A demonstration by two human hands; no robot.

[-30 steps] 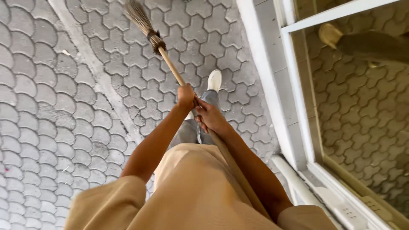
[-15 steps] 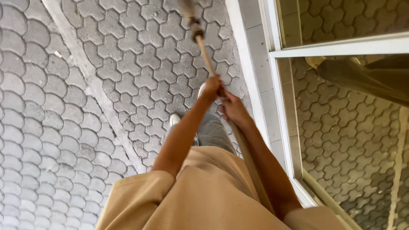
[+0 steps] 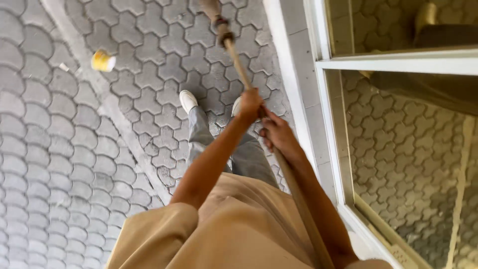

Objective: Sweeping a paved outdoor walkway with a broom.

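Gripping my wooden broom handle (image 3: 238,64), left hand (image 3: 249,104) just ahead of right hand (image 3: 277,133), both fists closed, yellow cup (image 3: 103,61) far left.

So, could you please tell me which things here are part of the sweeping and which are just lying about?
In use:
broom
left hand
right hand
paved ground

Lying about:
yellow cup
small white scrap
glass window

One package only: small yellow cup/tub (image 3: 103,61) w/ pale rim, lying on its side on the grey paving (image 3: 59,149), well up-left of the white shoe (image 3: 187,100). Tiny white scrap (image 3: 63,67) just left of cup. No labels, signs, screens visible.
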